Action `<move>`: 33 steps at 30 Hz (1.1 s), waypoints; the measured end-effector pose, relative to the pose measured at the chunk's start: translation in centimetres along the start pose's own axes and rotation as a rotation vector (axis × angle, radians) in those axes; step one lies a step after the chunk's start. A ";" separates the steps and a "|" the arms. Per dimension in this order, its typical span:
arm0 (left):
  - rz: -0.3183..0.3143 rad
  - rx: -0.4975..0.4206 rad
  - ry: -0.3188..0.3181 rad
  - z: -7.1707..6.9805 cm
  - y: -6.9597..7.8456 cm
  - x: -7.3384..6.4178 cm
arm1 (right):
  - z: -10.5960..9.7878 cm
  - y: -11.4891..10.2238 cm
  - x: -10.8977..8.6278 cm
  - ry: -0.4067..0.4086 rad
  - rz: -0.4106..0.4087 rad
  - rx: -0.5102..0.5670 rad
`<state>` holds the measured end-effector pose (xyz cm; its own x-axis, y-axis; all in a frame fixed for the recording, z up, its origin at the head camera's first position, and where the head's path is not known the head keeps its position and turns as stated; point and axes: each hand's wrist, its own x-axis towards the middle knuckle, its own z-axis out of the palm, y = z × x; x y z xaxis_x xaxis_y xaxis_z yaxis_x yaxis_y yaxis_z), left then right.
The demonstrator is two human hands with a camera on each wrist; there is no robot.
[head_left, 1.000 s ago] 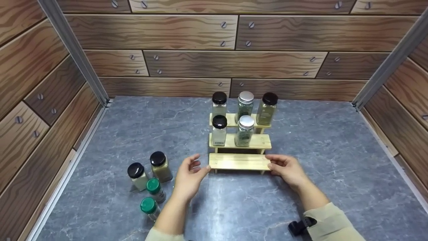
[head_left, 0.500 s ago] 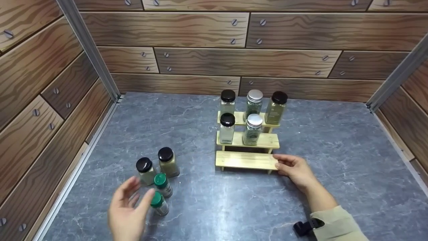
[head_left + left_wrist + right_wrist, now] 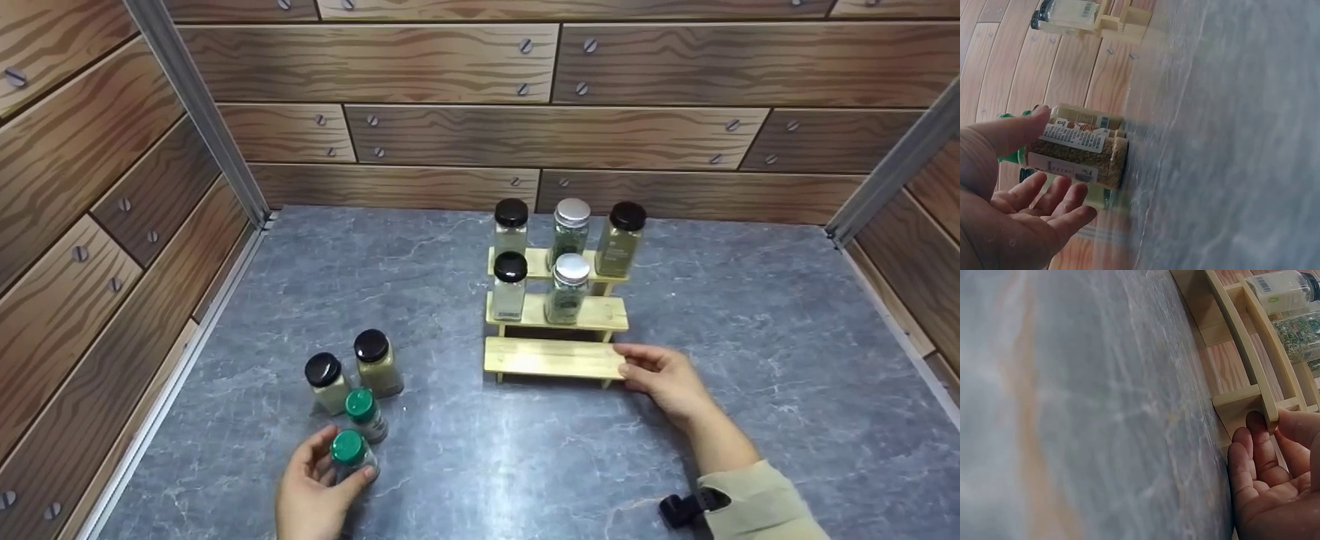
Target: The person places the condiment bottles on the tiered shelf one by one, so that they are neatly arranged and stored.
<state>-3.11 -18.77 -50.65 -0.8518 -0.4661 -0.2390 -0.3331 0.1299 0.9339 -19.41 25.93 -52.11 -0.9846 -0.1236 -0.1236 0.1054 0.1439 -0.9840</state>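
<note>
My left hand [image 3: 315, 484] has thumb and fingers round the nearest green-capped spice jar [image 3: 349, 448], which stands upright on the table. In the left wrist view this jar [image 3: 1086, 151] shows coarse brown contents and a white label; the thumb and index fingertip lie at opposite sides near its neck. Just behind stands a second green-capped jar [image 3: 364, 409]. My right hand [image 3: 667, 382] pinches the right end of the lowest step of a three-tier wooden spice rack [image 3: 551, 356]. In the right wrist view, the thumb lies over that step's end [image 3: 1266, 408], with fingers beneath.
Two black-capped jars [image 3: 379, 367] stand behind the green-capped ones. Three jars fill the rack's top tier; a black-capped jar [image 3: 510, 289] and a silver-capped jar [image 3: 568, 292] stand on the middle tier. Wood-patterned walls [image 3: 442, 135] enclose the grey marbled table [image 3: 450, 450].
My left hand has left the rack's left end, swung left and down, and come round the nearest green-capped jar. The right hand keeps its grip on the rack. The head view has shifted slightly.
</note>
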 end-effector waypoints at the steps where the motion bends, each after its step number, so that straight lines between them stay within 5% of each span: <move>1: 0.003 0.004 0.008 0.1 0.0 0.0 | 0.0 0.0 0.0 0.000 -0.003 -0.003; 9: 0.011 0.039 0.030 0.3 0.1 0.1 | 0.0 -0.1 -0.1 0.004 -0.013 -0.002; 13: 0.018 -0.014 0.003 0.3 0.5 -0.4 | 0.1 0.0 -0.2 -0.004 -0.008 -0.004; 18: 0.142 -0.094 -0.084 1.2 2.7 -1.5 | 0.2 0.1 -0.2 0.007 -0.005 -0.008; 27: 0.432 -0.102 -0.319 5.6 8.9 -2.2 | 0.2 0.2 -0.3 0.010 -0.009 -0.008; 33: 0.484 -0.168 -0.490 10.8 11.9 -2.1 | 0.4 0.1 -0.4 0.013 -0.012 -0.011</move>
<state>-9.66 -6.75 -41.92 -0.9854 0.0627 0.1581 0.1622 0.0677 0.9844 -18.90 25.63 -52.22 -0.9876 -0.1125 -0.1099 0.0919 0.1537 -0.9838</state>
